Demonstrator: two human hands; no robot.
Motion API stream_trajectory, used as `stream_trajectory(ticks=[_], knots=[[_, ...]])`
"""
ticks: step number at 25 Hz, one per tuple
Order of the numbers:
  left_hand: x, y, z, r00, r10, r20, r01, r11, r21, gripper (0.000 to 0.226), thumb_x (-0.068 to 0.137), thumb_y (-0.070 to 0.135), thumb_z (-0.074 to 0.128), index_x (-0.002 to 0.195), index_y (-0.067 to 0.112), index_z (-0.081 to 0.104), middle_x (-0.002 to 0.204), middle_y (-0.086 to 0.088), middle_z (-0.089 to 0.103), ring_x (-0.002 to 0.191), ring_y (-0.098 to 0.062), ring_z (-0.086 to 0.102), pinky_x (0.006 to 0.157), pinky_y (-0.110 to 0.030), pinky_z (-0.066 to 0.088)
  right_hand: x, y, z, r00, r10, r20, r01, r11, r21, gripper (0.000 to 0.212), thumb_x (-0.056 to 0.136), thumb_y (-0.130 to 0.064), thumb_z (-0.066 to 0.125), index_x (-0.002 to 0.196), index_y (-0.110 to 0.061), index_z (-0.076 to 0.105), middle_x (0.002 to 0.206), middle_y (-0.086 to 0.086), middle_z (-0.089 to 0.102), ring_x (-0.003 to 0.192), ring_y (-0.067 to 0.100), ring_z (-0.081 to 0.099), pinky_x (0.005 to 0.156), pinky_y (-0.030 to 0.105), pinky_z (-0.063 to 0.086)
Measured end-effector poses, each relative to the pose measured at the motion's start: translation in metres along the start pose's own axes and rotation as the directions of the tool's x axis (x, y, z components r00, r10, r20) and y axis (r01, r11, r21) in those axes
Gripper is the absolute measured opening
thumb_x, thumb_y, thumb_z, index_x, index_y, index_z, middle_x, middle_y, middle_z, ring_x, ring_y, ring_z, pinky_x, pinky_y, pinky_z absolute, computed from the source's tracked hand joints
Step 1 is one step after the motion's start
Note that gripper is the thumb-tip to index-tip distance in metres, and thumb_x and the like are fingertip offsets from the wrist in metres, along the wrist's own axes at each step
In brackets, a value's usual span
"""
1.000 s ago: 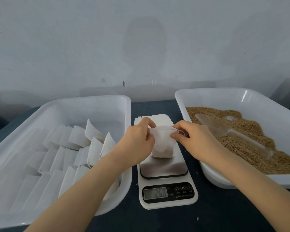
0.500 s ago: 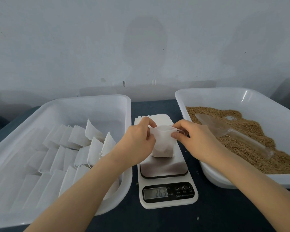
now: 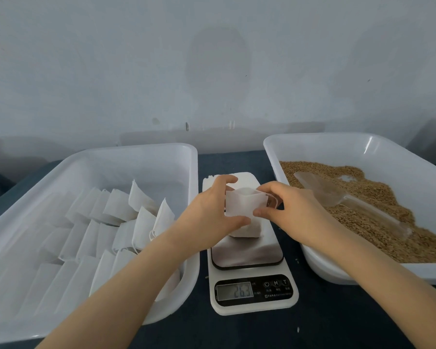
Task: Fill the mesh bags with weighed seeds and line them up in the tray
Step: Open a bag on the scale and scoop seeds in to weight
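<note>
A small white mesh bag [image 3: 244, 206] stands on the steel plate of the scale [image 3: 247, 255], in the middle of the desk [image 3: 237, 331]. Its base is plump and its mouth is slightly open. Your left hand [image 3: 209, 215] pinches the bag's left edge and your right hand [image 3: 297, 212] pinches the right edge, where a thin string loops out. The display [image 3: 234, 291] shows the digits 263. The scale fills a narrow gap between two white trays. The left tray [image 3: 136, 148] sits just beside it and holds rows of leaning filled bags [image 3: 116, 222], with bare tray floor at the far end. The right tray [image 3: 337, 137] holds brown seeds [image 3: 388, 210] with a clear scoop [image 3: 337, 195] lying on them. A thin strip of dark desk separates this tray from the scale. More dark desk lies in front of the scale.
</note>
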State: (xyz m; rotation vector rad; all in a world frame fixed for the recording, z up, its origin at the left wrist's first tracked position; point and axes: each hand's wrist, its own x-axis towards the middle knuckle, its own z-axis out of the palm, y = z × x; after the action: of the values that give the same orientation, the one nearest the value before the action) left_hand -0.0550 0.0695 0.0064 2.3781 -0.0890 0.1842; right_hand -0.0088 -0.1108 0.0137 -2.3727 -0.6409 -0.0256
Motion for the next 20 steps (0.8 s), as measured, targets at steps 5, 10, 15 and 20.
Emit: stream_trajectory(ticks=[5, 10, 15, 20], knots=[[0.0014, 0.0014, 0.0009, 1.000, -0.002, -0.013, 0.003, 1.000, 0.031, 0.058, 0.078, 0.037, 0.076, 0.126, 0.034, 0.045, 0.100, 0.015, 0.056, 0.093, -0.008, 0.057, 0.077, -0.019, 0.046, -0.0013, -0.0049, -0.0004, 0.999, -0.042, 0.024, 0.041, 0.999, 0.015, 0.034, 0.076, -0.042, 0.073, 0.107, -0.037, 0.059, 0.087, -0.024, 0.060, 0.088, -0.002, 0.054, 0.096, 0.035, 0.039], [0.0042, 0.0028, -0.0003, 0.997, 0.014, -0.074, -0.009, 0.997, 0.076, 0.021, 0.080, 0.028, 0.074, 0.072, 0.035, 0.056, 0.065, 0.013, 0.055, 0.062, -0.005, 0.051, 0.053, -0.009, 0.038, 0.0022, -0.0018, 0.0014, 0.995, -0.096, 0.006, 0.096, 0.995, -0.018, 0.004, 0.082, -0.038, 0.069, 0.084, -0.036, 0.066, 0.078, -0.015, 0.060, 0.079, 0.001, 0.052, 0.087, 0.032, 0.039], [0.0063, 0.0035, -0.0014, 0.990, -0.030, -0.135, 0.037, 0.998, 0.046, 0.035, 0.073, 0.025, 0.080, 0.056, 0.031, 0.051, 0.050, 0.012, 0.045, 0.049, 0.005, 0.046, 0.047, -0.006, 0.034, 0.0045, 0.0029, 0.0027, 0.998, -0.040, -0.056, 0.039, 0.999, -0.015, 0.006, 0.082, -0.030, 0.071, 0.079, -0.026, 0.070, 0.060, -0.009, 0.058, 0.054, -0.005, 0.051, 0.053, 0.008, 0.035], [0.0042, 0.0048, -0.0010, 0.987, -0.044, -0.155, 0.058, 0.995, 0.085, 0.037, 0.080, 0.028, 0.075, 0.058, 0.029, 0.045, 0.057, 0.011, 0.046, 0.051, -0.005, 0.042, 0.050, -0.007, 0.036, 0.0064, 0.0023, 0.0047, 0.995, -0.060, -0.076, 0.055, 0.996, -0.068, 0.012, 0.088, -0.022, 0.065, 0.097, -0.023, 0.073, 0.065, -0.015, 0.051, 0.074, 0.007, 0.051, 0.058, 0.009, 0.034]])
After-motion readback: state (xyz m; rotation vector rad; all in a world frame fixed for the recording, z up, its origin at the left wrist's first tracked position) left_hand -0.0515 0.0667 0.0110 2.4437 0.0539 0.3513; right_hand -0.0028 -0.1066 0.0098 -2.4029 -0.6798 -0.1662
